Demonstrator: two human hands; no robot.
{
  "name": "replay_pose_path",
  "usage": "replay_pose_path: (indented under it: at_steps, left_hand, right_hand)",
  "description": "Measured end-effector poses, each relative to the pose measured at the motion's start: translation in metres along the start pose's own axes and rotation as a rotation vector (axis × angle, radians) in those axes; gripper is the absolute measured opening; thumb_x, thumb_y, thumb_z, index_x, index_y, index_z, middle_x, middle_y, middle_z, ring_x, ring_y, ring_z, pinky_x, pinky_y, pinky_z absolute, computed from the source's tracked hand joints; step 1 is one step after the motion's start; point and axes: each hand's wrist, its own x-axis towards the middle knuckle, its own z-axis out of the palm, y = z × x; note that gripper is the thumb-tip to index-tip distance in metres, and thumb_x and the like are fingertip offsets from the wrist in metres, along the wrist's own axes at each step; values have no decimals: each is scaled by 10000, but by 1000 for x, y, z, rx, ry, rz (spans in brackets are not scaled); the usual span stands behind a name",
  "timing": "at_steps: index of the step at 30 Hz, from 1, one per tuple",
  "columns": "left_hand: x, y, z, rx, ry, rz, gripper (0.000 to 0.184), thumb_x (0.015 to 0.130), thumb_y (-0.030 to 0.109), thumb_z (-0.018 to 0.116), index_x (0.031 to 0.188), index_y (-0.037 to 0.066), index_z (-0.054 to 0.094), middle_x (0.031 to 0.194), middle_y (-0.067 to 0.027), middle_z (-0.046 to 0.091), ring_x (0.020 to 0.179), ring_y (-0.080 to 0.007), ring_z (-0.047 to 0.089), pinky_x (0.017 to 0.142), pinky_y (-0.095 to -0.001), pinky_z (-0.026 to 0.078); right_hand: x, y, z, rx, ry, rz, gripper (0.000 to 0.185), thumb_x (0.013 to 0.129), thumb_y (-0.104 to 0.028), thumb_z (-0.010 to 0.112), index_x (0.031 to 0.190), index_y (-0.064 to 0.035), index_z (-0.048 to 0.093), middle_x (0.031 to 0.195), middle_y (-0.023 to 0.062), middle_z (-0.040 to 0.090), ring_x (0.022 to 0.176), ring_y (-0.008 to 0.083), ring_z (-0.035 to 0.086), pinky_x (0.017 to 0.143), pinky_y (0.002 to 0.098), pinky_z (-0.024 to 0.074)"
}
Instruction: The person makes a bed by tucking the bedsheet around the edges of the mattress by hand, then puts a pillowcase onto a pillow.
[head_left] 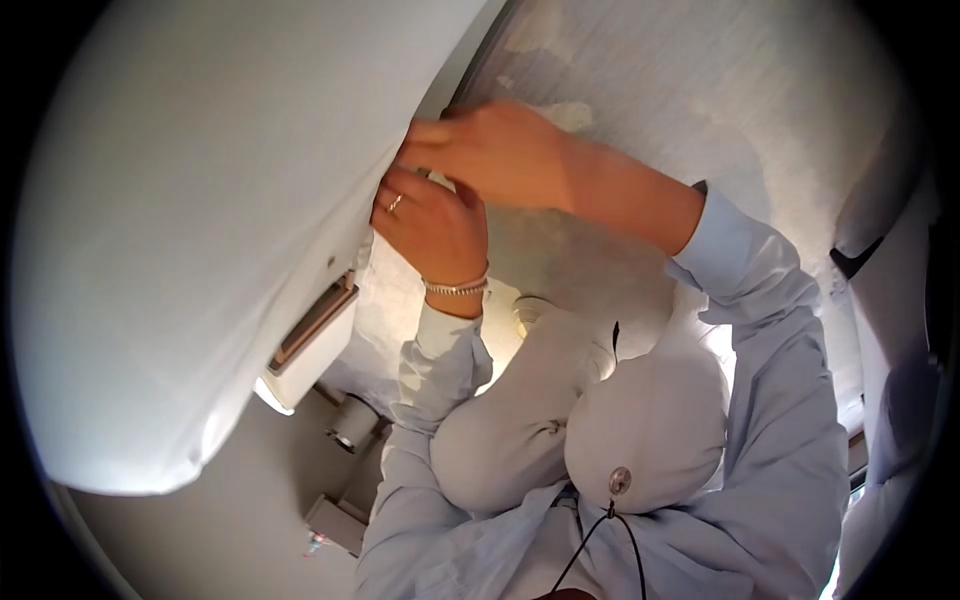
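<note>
Two grips, one left grip (435,230) and one right grip (505,155); one ring (395,203); one bracelet (455,289); two sleeves (770,345); two knees (650,425); one large white cover (200,200) at upper left.

- On your left, a white box-like unit (322,350) with a brown inset
- Near it, a cylindrical fixture (354,424) with a shiny end
- Lower left, a small grey block (338,525)
- Before you, mottled floor (680,90)
</note>
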Motion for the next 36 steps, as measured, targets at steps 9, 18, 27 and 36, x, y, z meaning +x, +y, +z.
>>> replay_pose_path:
  at_steps: [9, 18, 27, 36]
  left_hand:
    - [-37, -51, -21, -697, 79, 13, 582, 737, 58, 576, 1285, -25, 396, 1262, -222, 452, 1168, -364, 435, 950, -405, 361]
    - [-57, -66, -10, -2075, -232, -866, 414, 870, 167, 500, 1249, 8, 448, 1237, -139, 521, 1059, -258, 564, 884, -337, 442]
    - [-67, -80, 21, -2451, 250, -1157, 351, 846, 190, 538, 1129, -6, 469, 1097, -139, 567, 1056, -290, 541, 953, -417, 422]
    - [-66, -104, 37, -3309, 298, -1186, 503, 895, 350, 431, 1248, -6, 391, 1256, -170, 432, 1203, -289, 387, 1054, -469, 294]
  right_hand:
    - [1, -44, -27, 84, -262, 77, 645, 691, -18, 590, 1286, -167, 391, 1256, 13, 452, 782, 271, 597, 625, 341, 517]
    - [-15, -32, -12, 342, -463, 333, 637, 755, 39, 523, 1340, -140, 347, 1187, 95, 524, 769, 212, 597, 667, 297, 486]
    - [24, -61, 34, 666, -26, 552, 161, 866, -55, 522, 995, -37, 616, 857, 69, 612, 729, 121, 579, 610, 246, 450]
    - [3, -50, 34, 463, 69, 251, 379, 748, 139, 423, 1011, -55, 616, 1011, 83, 539, 783, 157, 578, 614, 242, 441]
